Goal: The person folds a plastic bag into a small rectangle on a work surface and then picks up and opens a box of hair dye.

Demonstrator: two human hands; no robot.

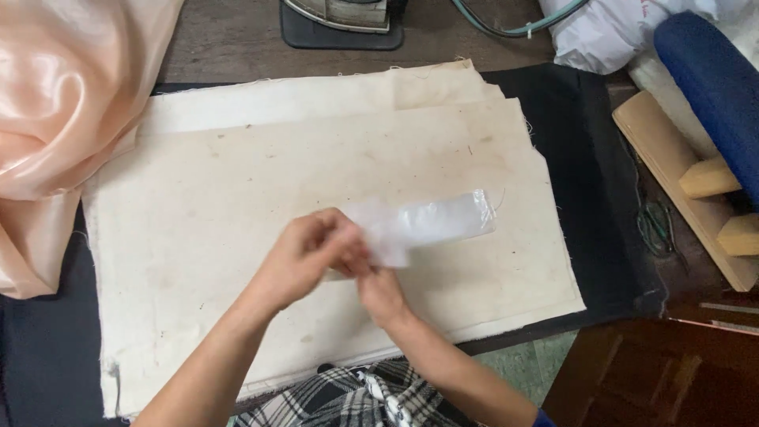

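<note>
Left grip: the left hand (304, 257) has its fingers pressed together, pinching the near end of a sheer white strip (427, 225).
Right grip: the right hand (379, 292) sits just under the left, touching it; its fingers close on the same end of the strip, though the left hand hides most of them.
Strip: it runs out from the hands toward 2 o'clock, its far end lying flat on the cloth (316, 174).
Surface: a stained cream cloth, frayed at the edges, spread over a black pad (593, 198); the hands work near its middle.
10 o'clock: peach satin (55, 103) heaped over the cloth's edge.
12 o'clock: an iron (336, 12) on its dark mat, with a green cord (506, 30) beside it.
2 to 3 o'clock: a white bag (601, 32), a blue padded roll (711, 87) on a wooden stand (672, 174).
6 o'clock: plaid fabric (348, 399).
</note>
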